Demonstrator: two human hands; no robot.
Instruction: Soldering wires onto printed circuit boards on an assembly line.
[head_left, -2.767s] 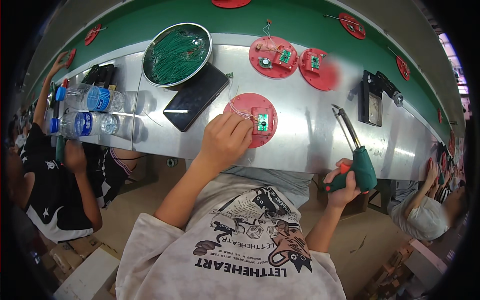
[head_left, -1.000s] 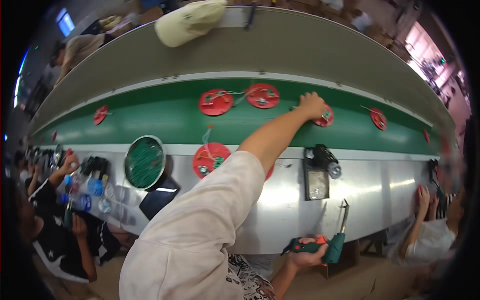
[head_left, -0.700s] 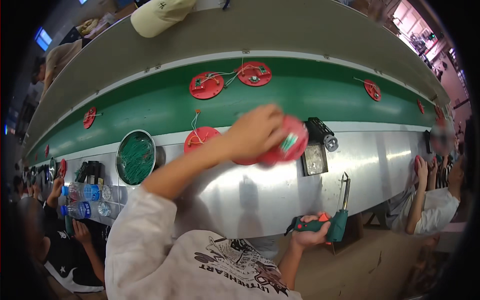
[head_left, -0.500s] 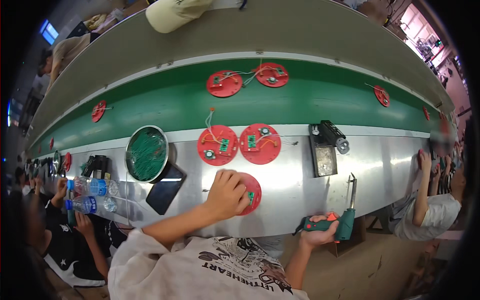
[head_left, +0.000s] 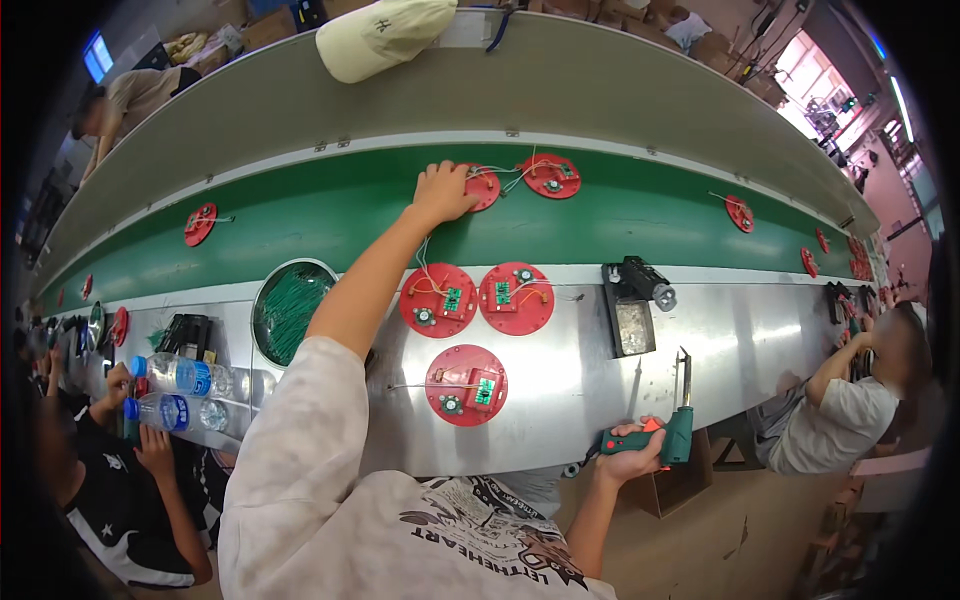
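Observation:
My left hand point(head_left: 444, 192) reaches across to the green belt, its fingers curled over the left part of a red round plate point(head_left: 484, 188) with wires. Part of that plate is hidden under the hand. Low at the right, my right hand point(head_left: 630, 458) is wrapped round the green handle of a soldering gun point(head_left: 680, 437), whose metal tip points up. In front of me on the metal bench lies a red round plate point(head_left: 452, 408) with a small green circuit board and a wire. Two similar plates, a left one point(head_left: 425, 322) and a right one point(head_left: 520, 320), lie behind it.
A steel bowl point(head_left: 257, 318) of green wires stands left, partly behind my forearm. Plastic bottles point(head_left: 180, 375) lie farther left. A black soldering stand point(head_left: 632, 320) sits right. More red plates point(head_left: 553, 176) rest on the green belt point(head_left: 330, 195). Co-workers sit on both sides.
My left hand has left the near plate on the bench and stretched forward to a plate on the belt. The near plate now shows whole. My right hand still holds the soldering gun.

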